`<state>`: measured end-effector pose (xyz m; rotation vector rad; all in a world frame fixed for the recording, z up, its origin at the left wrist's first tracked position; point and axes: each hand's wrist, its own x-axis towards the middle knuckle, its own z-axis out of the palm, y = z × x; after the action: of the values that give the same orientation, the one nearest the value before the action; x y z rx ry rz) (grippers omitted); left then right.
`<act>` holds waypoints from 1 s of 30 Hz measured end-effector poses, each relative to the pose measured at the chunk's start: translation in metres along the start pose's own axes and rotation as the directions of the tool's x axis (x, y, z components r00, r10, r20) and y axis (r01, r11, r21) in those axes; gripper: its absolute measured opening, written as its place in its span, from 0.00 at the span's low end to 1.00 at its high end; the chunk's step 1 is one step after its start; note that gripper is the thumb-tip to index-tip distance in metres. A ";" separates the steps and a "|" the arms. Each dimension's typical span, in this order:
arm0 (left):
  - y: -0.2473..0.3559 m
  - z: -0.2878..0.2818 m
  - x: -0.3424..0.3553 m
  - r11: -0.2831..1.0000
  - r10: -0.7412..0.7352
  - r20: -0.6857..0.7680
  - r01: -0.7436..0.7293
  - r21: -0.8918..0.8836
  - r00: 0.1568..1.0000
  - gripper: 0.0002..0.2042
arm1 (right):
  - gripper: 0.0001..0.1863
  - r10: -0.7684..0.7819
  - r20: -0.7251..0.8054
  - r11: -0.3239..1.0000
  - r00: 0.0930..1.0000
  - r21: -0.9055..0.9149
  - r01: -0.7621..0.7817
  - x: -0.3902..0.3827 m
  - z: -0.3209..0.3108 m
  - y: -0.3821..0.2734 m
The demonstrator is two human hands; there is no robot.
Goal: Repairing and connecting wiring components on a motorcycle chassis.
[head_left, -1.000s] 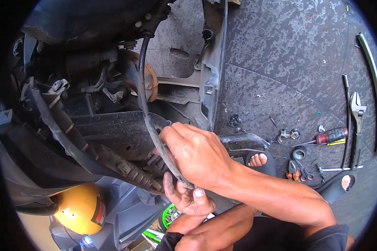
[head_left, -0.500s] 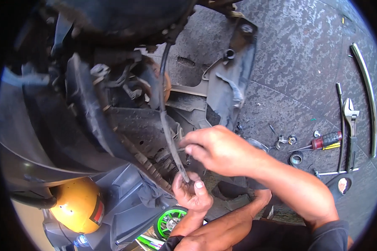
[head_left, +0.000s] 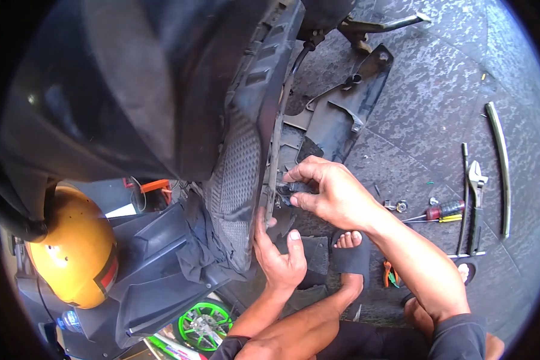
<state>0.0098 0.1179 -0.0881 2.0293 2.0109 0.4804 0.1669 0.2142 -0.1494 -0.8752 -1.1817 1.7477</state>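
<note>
My left hand [head_left: 282, 259] is beside the lower edge of a dark textured footboard panel [head_left: 239, 162], its thumb apart and its fingers against the edge, near the lower end of a grey hose [head_left: 273, 165]. The hose runs down along the panel from the motorbike's dark underside. To the right of it, my right hand [head_left: 333, 195] is closed, thumb and fingers bent around a small dark part [head_left: 289, 191]. Its kind is mostly hidden by the fingers. Behind that hand a long dark plastic cover [head_left: 354, 105] lies on the floor.
On the right lie an adjustable wrench [head_left: 476, 198], a red-handled screwdriver [head_left: 441, 211], a thin rod [head_left: 464, 192] and a curved grey tube [head_left: 499, 171]. Orange-handled pliers [head_left: 387, 273] rest near my foot. At left are a yellow helmet [head_left: 72, 240], dark body panels [head_left: 156, 273] and a green wheel [head_left: 204, 326].
The view has shifted, and the footboard panel now covers the inner parts seen before. My left thumb has spread away from its fingers at the hose's end. The right hand now grips a small dark part.
</note>
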 end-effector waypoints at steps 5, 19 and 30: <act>-0.002 0.002 -0.001 0.998 0.031 -0.139 -0.023 0.060 0.990 0.30 | 0.23 0.110 0.140 0.935 0.984 0.321 -0.150 -0.008 -0.002 0.006; -0.006 0.004 0.000 0.980 -0.118 -0.204 0.080 -0.183 0.972 0.19 | 0.18 0.291 0.231 0.636 0.928 0.678 -0.368 -0.006 0.001 0.000; -0.011 0.014 0.002 0.986 -0.121 -0.310 0.077 -0.149 0.943 0.18 | 0.11 0.218 -0.038 0.879 0.975 0.442 -0.179 0.001 0.017 -0.006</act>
<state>0.0051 0.1206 -0.1048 1.8542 2.1767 0.9485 0.1530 0.2105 -0.1388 -0.8057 -0.6148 2.0124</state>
